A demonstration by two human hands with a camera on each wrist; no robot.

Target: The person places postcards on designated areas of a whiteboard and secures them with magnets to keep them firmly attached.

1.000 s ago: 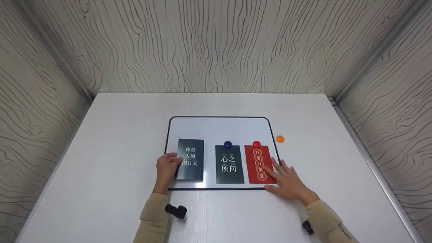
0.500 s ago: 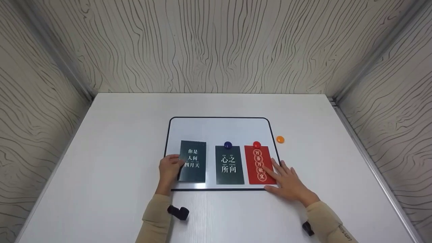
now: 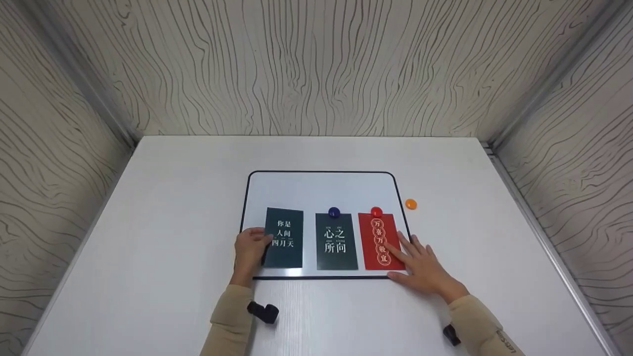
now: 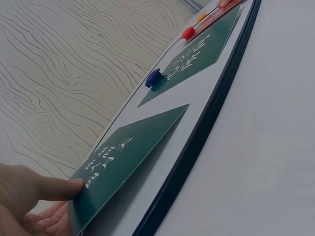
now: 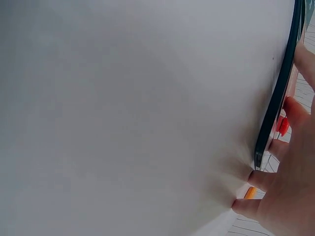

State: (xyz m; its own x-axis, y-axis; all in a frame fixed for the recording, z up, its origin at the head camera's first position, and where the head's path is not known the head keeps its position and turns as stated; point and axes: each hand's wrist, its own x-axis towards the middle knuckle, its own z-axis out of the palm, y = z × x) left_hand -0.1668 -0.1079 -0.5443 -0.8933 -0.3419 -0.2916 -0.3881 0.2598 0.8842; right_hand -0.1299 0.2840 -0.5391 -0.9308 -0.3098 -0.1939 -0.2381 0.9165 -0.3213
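My left hand (image 3: 251, 249) pinches the left edge of a dark green card (image 3: 284, 254) with white characters, thumb on top and fingers beneath. In the left wrist view that card (image 4: 130, 152) tilts, its near edge raised off the whiteboard (image 3: 316, 190). A second green card (image 3: 336, 259) lies flat in the middle, a blue round magnet (image 3: 334, 212) on its top edge. To its right, a red card (image 3: 373, 247) has a red magnet (image 3: 376, 212) at its top. Spread fingers of my right hand (image 3: 425, 269) rest on the red card, the board's right edge and the table.
An orange round magnet (image 3: 411, 203) lies on the white table (image 3: 188, 198), just right of the board. Wood-grain panels (image 3: 306, 64) enclose the back and both sides. Black wrist cameras are strapped at both sleeves.
My left hand has shifted the pinched green card a little to the right and toward me. The right hand and the other two cards stay where they were.
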